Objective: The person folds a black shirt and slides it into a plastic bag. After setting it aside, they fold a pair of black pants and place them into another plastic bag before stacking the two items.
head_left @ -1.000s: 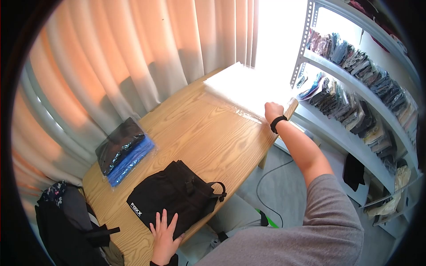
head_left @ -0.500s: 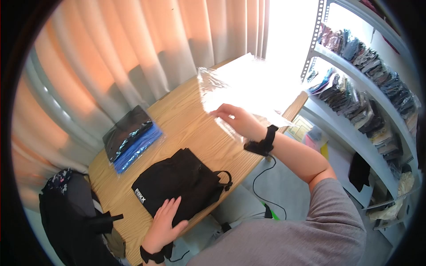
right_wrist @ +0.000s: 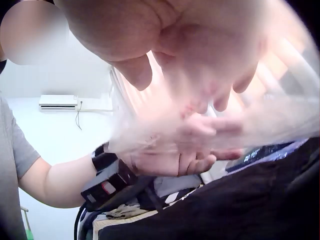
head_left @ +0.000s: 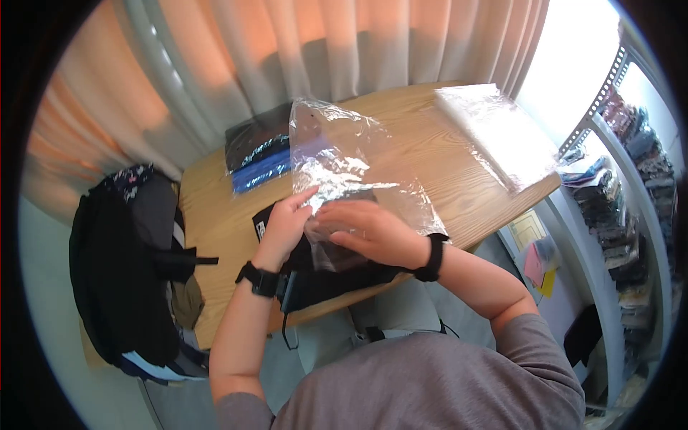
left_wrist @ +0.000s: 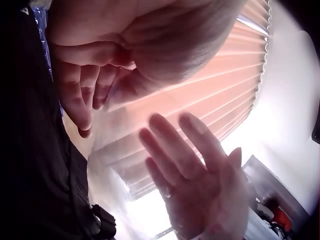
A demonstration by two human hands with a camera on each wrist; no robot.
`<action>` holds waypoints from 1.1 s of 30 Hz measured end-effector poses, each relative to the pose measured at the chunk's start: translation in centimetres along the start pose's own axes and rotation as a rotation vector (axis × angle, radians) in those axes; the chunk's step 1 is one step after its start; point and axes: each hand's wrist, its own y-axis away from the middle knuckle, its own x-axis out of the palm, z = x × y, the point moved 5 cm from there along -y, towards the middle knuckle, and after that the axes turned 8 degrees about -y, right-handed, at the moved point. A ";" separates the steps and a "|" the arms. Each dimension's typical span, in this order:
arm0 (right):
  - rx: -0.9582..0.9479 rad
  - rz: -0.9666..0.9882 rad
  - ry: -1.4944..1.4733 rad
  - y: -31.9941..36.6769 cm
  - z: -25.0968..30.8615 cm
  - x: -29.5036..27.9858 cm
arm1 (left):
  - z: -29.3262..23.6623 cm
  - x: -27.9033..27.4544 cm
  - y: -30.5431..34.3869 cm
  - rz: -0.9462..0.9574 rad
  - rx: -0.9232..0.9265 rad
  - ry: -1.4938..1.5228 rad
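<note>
A clear plastic bag (head_left: 344,140) spreads over a folded black cloth item (head_left: 337,287) on the table, and part of it also overlaps the packets behind. My left hand (head_left: 285,229) is at the near edge of the plastic, its fingers loosely bent. Close to its right is my right hand (head_left: 369,226), fingers straight and thumb apart. In the right wrist view, the plastic film (right_wrist: 280,120) passes between the two hands. Through the film, the left wrist view shows the right hand (left_wrist: 195,180) with spread fingers. White lettering (head_left: 261,228) marks the black cloth's left end.
Blue and black wrapped packets (head_left: 261,172) lie at the back left of the wooden table (head_left: 416,143). A stack of clear bags (head_left: 494,129) sits at the right end. Dark clothes (head_left: 118,265) are heaped at left; shelves (head_left: 609,208) with bagged items stand at right.
My right hand has come back from the stack at the right with one clear bag, which is now over the black cloth. My left hand has lifted from the cloth to meet it.
</note>
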 end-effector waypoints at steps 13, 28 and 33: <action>0.441 0.149 -0.268 10.9 0.4 0.6 | 5.2 -10.2 1.6 -0.225 -0.076 0.278; 0.831 0.236 -0.893 14.4 -3.6 7.3 | 6.5 -0.1 12.8 -0.210 -0.339 0.324; 0.892 -0.001 -1.105 17.4 -4.3 5.7 | 4.7 5.6 11.6 0.018 -0.331 0.472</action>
